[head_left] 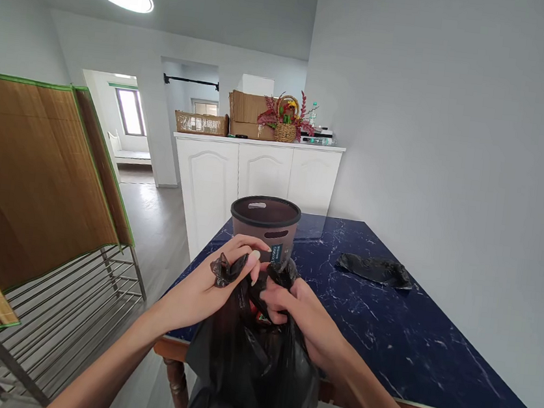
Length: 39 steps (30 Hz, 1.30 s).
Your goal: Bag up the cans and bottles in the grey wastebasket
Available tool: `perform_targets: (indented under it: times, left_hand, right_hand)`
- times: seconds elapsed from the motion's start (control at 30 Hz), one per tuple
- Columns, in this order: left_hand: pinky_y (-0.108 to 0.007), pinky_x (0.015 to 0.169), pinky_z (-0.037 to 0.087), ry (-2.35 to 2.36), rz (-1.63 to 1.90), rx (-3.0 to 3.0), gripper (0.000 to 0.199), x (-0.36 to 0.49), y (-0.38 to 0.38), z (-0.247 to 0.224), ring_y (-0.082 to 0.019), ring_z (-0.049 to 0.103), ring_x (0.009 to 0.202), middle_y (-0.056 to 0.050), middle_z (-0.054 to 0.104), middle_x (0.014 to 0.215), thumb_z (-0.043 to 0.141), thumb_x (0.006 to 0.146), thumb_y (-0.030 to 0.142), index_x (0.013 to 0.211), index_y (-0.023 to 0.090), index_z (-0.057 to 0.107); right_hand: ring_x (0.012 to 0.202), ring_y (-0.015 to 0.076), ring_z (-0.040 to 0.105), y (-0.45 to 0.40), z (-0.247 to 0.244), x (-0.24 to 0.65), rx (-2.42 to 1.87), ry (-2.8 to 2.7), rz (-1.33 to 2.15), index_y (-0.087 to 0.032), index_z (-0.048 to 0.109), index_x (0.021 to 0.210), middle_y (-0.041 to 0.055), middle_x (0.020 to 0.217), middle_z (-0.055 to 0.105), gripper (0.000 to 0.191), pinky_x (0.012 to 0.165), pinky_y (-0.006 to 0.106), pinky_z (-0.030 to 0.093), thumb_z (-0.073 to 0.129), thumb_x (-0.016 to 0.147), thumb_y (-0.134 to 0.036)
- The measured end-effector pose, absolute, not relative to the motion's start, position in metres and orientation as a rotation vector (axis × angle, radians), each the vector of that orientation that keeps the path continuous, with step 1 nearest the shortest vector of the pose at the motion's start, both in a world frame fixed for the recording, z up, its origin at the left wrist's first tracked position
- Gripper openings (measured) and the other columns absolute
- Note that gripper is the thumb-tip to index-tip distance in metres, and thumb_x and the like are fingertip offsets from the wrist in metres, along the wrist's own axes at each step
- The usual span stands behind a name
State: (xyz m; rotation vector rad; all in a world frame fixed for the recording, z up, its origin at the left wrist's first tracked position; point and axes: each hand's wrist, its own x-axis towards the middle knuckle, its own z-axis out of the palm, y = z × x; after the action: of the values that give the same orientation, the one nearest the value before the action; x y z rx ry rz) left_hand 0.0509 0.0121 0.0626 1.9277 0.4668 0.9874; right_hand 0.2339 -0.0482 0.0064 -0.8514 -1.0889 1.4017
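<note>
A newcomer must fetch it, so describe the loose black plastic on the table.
Find the dark blue, white-veined table beside the plain wall. On it, right of the brown bin, lies a long, crumpled piece of black plastic. Unlike the black bag gripped by the left hand and right hand, it lies low and untouched.

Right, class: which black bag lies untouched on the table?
The flat bag right of the bin; left hand and right hand hold the other bag.

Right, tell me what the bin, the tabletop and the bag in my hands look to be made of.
Bin: probably plastic, smooth and brownish, with molded handle slots and a black rim.
Tabletop: glossy dark blue with white veining, marble or a marble-look cover.
Bag: likely thin plastic film, black, crinkled and shiny.
</note>
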Motion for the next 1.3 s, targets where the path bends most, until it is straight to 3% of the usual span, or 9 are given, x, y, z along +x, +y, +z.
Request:
perform_targets:
  times: [0.1,0.23,0.4,0.5,0.7,0.9,1.13,1.23,1.3]
  left_hand:
    - [-0.031,0.109,0.05,0.48,0.98,1.962,0.013,0.049,0.013,0.064,-0.025,0.066,0.117,-0.006,0.071,0.101,0.076,0.095,0.022,0.083,0.025,0.074]
    - [-0.027,0.101,0.051,0.503,0.992,2.029,0.013,0.046,0.014,0.063,-0.022,0.067,0.108,-0.005,0.071,0.101,0.072,0.099,0.024,0.087,0.024,0.072]
    - [-0.023,0.084,0.05,0.572,1.024,2.03,0.014,0.05,0.018,0.05,-0.018,0.062,0.088,-0.002,0.066,0.092,0.061,0.107,0.034,0.101,0.024,0.069]
    - [-0.024,0.078,0.051,0.573,0.954,2.0,0.019,0.055,0.021,0.04,-0.017,0.06,0.078,0.001,0.063,0.084,0.057,0.109,0.04,0.104,0.025,0.067]
    - [-0.027,0.079,0.053,0.606,0.906,1.991,0.026,0.063,0.021,0.033,-0.019,0.065,0.086,-0.001,0.07,0.095,0.074,0.097,0.037,0.119,0.027,0.067]
    - [-0.026,0.077,0.045,0.683,0.972,1.986,0.028,0.07,0.021,0.033,-0.017,0.058,0.083,0.0,0.062,0.086,0.069,0.1,0.042,0.082,0.021,0.063]
    - [-0.025,0.06,0.035,0.729,1.217,1.83,0.031,0.069,0.023,0.025,-0.013,0.042,0.063,0.005,0.046,0.068,0.07,0.1,0.049,0.088,0.023,0.062]
    - [-0.026,0.058,0.034,0.764,1.232,1.797,0.03,0.066,0.022,0.029,-0.014,0.04,0.059,0.007,0.044,0.065,0.063,0.103,0.054,0.107,0.024,0.062]
    - [-0.026,0.06,0.036,0.792,1.251,1.83,0.033,0.063,0.021,0.034,-0.014,0.041,0.061,0.006,0.043,0.066,0.056,0.106,0.057,0.101,0.024,0.059]
  right_hand:
    - [0.064,0.0098,0.023,-0.048,0.006,0.237,-0.86,-1.092,1.43,-0.024,0.04,0.076,-0.0074,0.071,0.032,0.04,0.059,0.028,0.019,0.08,0.072,-0.027]
    - [0.067,0.0121,0.022,-0.045,0.004,0.241,-0.731,-1.03,1.526,-0.021,0.053,0.085,-0.0051,0.076,0.03,0.023,0.059,0.029,0.021,0.069,0.079,-0.037]
    - [0.067,0.0118,0.019,-0.04,0.001,0.24,-0.676,-1.007,1.628,-0.02,0.058,0.09,-0.0042,0.08,0.028,0.022,0.058,0.027,0.018,0.065,0.075,-0.034]
    - [0.066,0.011,0.018,-0.038,0.0,0.237,-0.718,-1.037,1.648,-0.02,0.053,0.082,-0.0047,0.078,0.029,0.021,0.056,0.026,0.016,0.065,0.075,-0.036]
    - [0.065,0.0111,0.018,-0.034,0.001,0.235,-0.772,-1.244,1.566,-0.024,0.037,0.073,-0.0055,0.073,0.027,0.034,0.057,0.028,0.015,0.063,0.082,-0.043]
    - [0.063,0.0108,0.014,-0.028,0.002,0.241,-0.717,-1.291,1.611,-0.024,0.035,0.072,-0.0064,0.072,0.024,0.034,0.057,0.029,0.013,0.06,0.088,-0.04]
    - [0.064,0.0112,0.037,-0.031,0.003,0.245,-0.609,-1.131,1.464,-0.02,0.051,0.075,-0.0042,0.071,0.043,0.047,0.065,0.028,0.03,0.071,0.096,-0.057]
    - [0.058,0.0104,0.041,-0.032,0.004,0.244,-0.539,-1.117,1.42,-0.021,0.05,0.075,-0.0072,0.064,0.042,0.047,0.069,0.029,0.037,0.073,0.098,-0.056]
    - [0.054,0.0095,0.039,-0.03,0.003,0.241,-0.537,-1.033,1.426,-0.022,0.053,0.078,-0.0096,0.061,0.037,0.045,0.068,0.03,0.042,0.078,0.093,-0.056]
